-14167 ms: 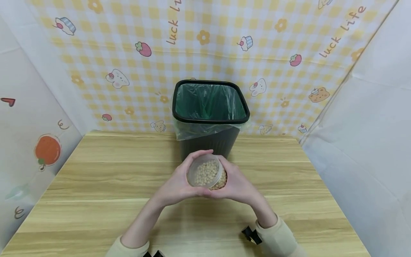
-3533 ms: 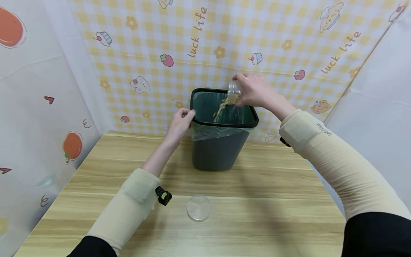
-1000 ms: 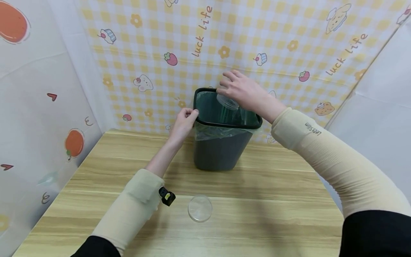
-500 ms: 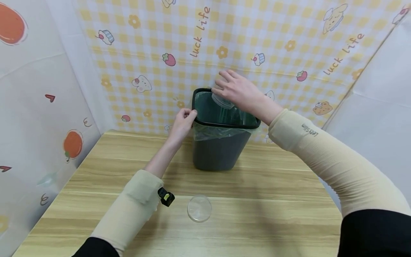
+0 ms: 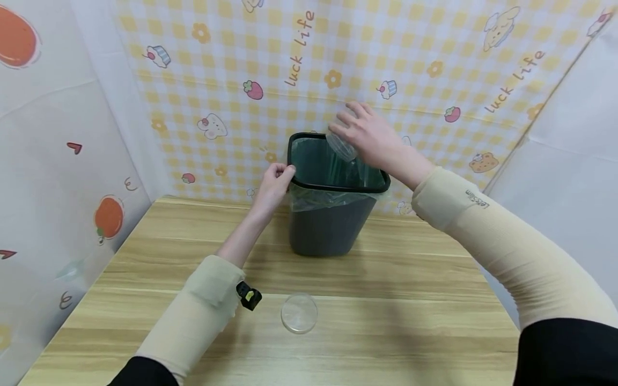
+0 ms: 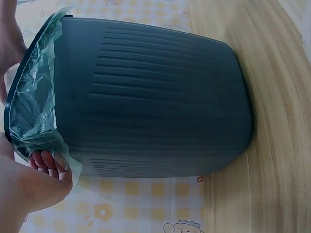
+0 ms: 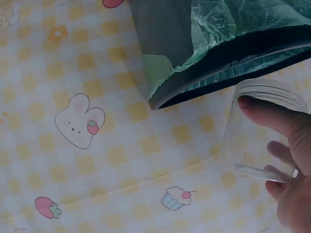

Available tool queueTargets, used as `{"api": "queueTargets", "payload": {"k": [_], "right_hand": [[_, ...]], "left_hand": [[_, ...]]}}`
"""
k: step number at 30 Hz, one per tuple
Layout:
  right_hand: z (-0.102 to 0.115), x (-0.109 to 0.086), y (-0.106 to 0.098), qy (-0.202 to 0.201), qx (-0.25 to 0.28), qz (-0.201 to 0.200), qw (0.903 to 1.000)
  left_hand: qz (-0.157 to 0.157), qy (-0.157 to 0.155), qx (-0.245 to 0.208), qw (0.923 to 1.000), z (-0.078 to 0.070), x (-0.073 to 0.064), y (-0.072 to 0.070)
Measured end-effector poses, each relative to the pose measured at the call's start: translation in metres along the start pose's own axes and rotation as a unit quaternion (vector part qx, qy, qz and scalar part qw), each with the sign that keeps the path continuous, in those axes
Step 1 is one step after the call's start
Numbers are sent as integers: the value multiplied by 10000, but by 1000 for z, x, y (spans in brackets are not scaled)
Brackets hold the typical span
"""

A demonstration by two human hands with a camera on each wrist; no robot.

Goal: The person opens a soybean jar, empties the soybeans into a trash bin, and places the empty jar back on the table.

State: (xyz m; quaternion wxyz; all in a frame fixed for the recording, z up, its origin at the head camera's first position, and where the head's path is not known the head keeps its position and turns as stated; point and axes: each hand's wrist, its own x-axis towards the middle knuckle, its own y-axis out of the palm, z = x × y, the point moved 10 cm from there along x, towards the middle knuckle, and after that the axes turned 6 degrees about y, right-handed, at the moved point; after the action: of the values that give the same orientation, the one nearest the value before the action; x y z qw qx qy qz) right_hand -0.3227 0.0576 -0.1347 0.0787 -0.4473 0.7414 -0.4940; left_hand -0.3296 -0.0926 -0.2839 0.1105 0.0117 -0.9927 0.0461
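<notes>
In the head view my left hand [image 5: 272, 185] grips the black rim of a grey trash can [image 5: 328, 228] at its left side. The left wrist view shows that hand's fingers [image 6: 46, 162] curled under the green liner [image 6: 36, 111] folded over the edge. My right hand [image 5: 372, 136] holds a clear plastic jar [image 5: 340, 147] tipped mouth-down over the can's opening. Seen from the right wrist, the jar [image 7: 252, 136] looks bare inside, its threaded mouth facing the liner. The can's bottom is hidden.
A round clear lid [image 5: 299, 313] lies on the wooden table [image 5: 410, 279] in front of the can. Behind the can hangs a yellow checked cloth [image 5: 232, 128], with white cloth walls at both sides.
Earlier both hands held the jar full of pale round beans; later the beans poured into the can. Since half a second ago the jar has moved slightly right and tilted. The left hand stays put.
</notes>
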Motion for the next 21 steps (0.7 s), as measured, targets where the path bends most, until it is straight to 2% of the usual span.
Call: {"api": "queueTargets", "payload": {"k": [4,8,12,15,17,21], "right_hand": [[-22,-13,-8,702,767,-152,9945],[-45,-31,-15,1496,1322,-248,9795],[-58,-52,-22,2137,1711,-287,9614],[-64,-69,-28,2551,2082,-372,9435],[-66,-83,-31,2793,2404,-518,9282],[-68,-112,-34,3294,3138,-781,8871]], "left_hand": [[35,-24,-28,10000,1,1,1],[64,-22,-8,10000,0,2,0],[67,14,37,10000,-1,3,-2],[116,9,94,9999,-1,4,-2],[161,-4,142,9998,-1,4,-2],[238,-3,223,9995,-1,5,-1]]}}
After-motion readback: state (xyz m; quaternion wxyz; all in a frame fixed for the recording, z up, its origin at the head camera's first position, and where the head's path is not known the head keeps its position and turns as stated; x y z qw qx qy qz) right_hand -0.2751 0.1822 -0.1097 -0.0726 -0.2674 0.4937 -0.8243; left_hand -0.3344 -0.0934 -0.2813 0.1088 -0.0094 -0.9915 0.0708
